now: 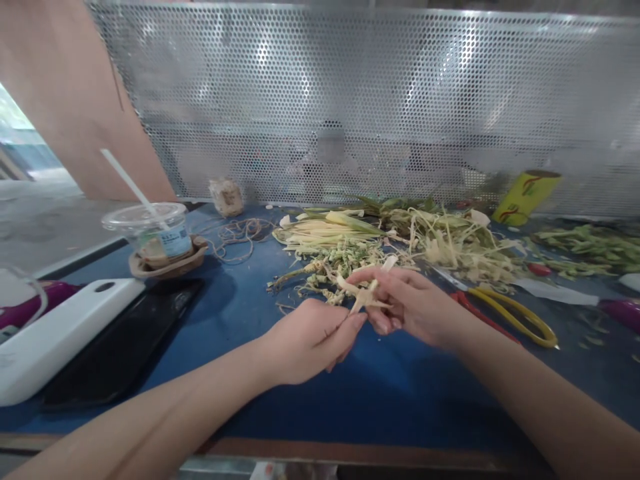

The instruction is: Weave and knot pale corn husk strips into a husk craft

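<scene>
Between my two hands is a small pale piece of dried plant strips, perhaps husk, with several pointed ends (367, 297). My left hand (315, 340) pinches its lower end between thumb and fingers. From the other side, my right hand (410, 300) grips the upper part, its fingers curled and partly hiding it. A whitish tip pokes up above the right fingers. Just behind the hands lies a heap of knobbly greenish plant bits (330, 270), and beyond it a bundle of pale yellow-green strips (325, 233).
Scissors with yellow and red handles (515, 313) lie right of my right hand. Shredded plant strips (460, 247) and a yellow cylinder (525, 197) are behind. Leftward are a lidded cup with straw (150, 233), loose string (240, 233), a black phone (125, 340) and a white device (65, 333).
</scene>
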Motion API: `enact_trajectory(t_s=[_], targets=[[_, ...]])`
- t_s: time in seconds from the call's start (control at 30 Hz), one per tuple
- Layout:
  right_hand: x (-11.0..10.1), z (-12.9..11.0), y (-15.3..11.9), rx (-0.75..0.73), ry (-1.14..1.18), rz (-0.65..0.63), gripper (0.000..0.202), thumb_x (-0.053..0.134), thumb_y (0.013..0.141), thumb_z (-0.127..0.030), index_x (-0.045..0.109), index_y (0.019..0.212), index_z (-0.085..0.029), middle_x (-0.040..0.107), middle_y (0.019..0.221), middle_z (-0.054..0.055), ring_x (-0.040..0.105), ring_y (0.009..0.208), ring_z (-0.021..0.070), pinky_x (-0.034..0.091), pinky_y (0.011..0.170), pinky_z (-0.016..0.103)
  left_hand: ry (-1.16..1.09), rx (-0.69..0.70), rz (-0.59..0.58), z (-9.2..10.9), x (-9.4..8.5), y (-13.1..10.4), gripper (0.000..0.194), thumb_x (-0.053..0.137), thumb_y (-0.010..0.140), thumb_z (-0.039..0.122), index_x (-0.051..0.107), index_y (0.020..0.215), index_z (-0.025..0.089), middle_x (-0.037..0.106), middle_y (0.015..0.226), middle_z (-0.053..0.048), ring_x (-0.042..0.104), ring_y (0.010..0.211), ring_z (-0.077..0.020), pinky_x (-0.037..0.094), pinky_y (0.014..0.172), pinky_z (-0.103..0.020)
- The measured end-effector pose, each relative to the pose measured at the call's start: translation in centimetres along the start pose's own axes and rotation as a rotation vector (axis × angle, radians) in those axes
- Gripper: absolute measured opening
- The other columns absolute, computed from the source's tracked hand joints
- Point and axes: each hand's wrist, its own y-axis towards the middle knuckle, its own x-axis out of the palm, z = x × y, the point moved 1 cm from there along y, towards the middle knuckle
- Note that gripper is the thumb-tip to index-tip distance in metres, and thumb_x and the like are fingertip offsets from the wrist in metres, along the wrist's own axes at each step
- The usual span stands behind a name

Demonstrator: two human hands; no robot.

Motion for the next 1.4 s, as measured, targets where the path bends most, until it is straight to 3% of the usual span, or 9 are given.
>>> enact_trajectory(t_s=[0.2,0.37,0.5,0.63,0.8,0.97,1.07,1.27,1.4], targets=[[0.5,-0.5,-0.4,-0.096,-0.27,0.022,0.041,0.038,0.087,-0.044,0.057,0.111,-0.017,0.054,0.054,-0.001,0.043,0.046,0.0066,0.035,0.045,0.019,-0.19,-0.023,0.132,-0.8,0.1,0.2,0.031,0.051,0.076,0.041,0.051,0.061,0.015,0.054,0.053,0.002,0.049,0.047,-0.0075,0.038,0.045,-0.018],[1.0,-0.7,-0.8,-0.143,-0.489,0.037,0.041,0.032,0.09,-0.039,0.045,0.126,-0.024,0.04,0.053,-0.005,0.036,0.05,0.0071,0.034,0.051,0.02,-0.456,-0.161,0.135,-0.8,1.0,0.8,0.034,0.052,0.075,0.046,0.056,0.068,0.013,0.053,0.049,0.002,0.048,0.042,-0.0072,0.04,0.043,-0.019],[1.3,-0.2,-0.8,-0.146,-0.51,-0.012,0.045,0.025,0.092,-0.04,0.036,0.132,-0.023,0.045,0.06,-0.002,0.04,0.055,0.0088,0.035,0.054,0.021,-0.379,-0.122,0.327,-1.0,0.7,0.9,0.027,0.05,0.078,0.043,0.051,0.078,0.016,0.063,0.06,0.0,0.054,0.05,-0.0095,0.042,0.05,-0.02],[1.0,0.1,-0.9,-0.17,-0.594,0.054,0.044,0.025,0.091,-0.041,0.038,0.13,-0.024,0.051,0.067,-0.001,0.039,0.053,0.0092,0.036,0.054,0.023,-0.185,-0.07,0.462,-1.0,0.1,0.4,0.031,0.052,0.079,0.035,0.041,0.104,0.021,0.062,0.061,0.005,0.056,0.052,-0.0101,0.041,0.054,-0.021],[0.4,-0.3,-1.0,-0.228,-0.707,0.029,0.036,0.029,0.09,-0.037,0.053,0.111,-0.02,0.056,0.072,0.002,0.048,0.061,0.0116,0.04,0.062,0.025,-0.397,-0.025,0.361,-0.8,0.2,0.5,0.018,0.04,0.086,0.033,0.04,0.1,0.022,0.057,0.065,0.003,0.056,0.058,-0.0098,0.04,0.052,-0.02],[0.2,-0.6,-0.6,-0.192,-0.747,0.059,0.026,0.038,0.088,-0.03,0.053,0.106,-0.018,0.055,0.062,-0.001,0.049,0.054,0.0107,0.039,0.053,0.022,-0.769,0.007,0.083,-0.5,0.3,1.0,0.016,0.032,0.088,0.036,0.03,0.093,0.021,0.057,0.06,0.002,0.051,0.047,-0.0095,0.034,0.041,-0.019],[0.2,-0.7,-0.5,-0.237,-0.919,0.078,0.017,0.046,0.083,-0.026,0.059,0.093,-0.018,0.053,0.054,-0.003,0.048,0.048,0.0088,0.036,0.048,0.019,-0.812,0.012,0.039,-0.5,0.1,0.8,0.017,0.029,0.089,0.038,0.026,0.091,0.021,0.057,0.057,0.002,0.046,0.044,-0.0079,0.032,0.042,-0.019],[-0.1,-1.0,-1.3,-0.441,-1.3,0.293,0.018,0.05,0.081,-0.03,0.064,0.089,-0.022,0.063,0.062,-0.001,0.052,0.049,0.0098,0.032,0.049,0.021,-0.599,-0.016,0.277,-0.7,-0.4,0.6,0.046,0.071,0.062,0.03,0.035,0.091,0.023,0.049,0.069,0.005,0.047,0.058,-0.0068,0.035,0.051,-0.018],[0.2,-1.0,-1.9,-0.47,-1.501,0.351,0.022,0.045,0.084,-0.032,0.064,0.087,-0.024,0.066,0.064,-0.001,0.058,0.054,0.0127,0.029,0.049,0.023,-0.491,0.029,0.432,-0.8,-0.7,0.7,0.032,0.068,0.065,0.024,0.043,0.085,0.021,0.049,0.075,0.004,0.048,0.065,-0.0074,0.038,0.056,-0.019]])
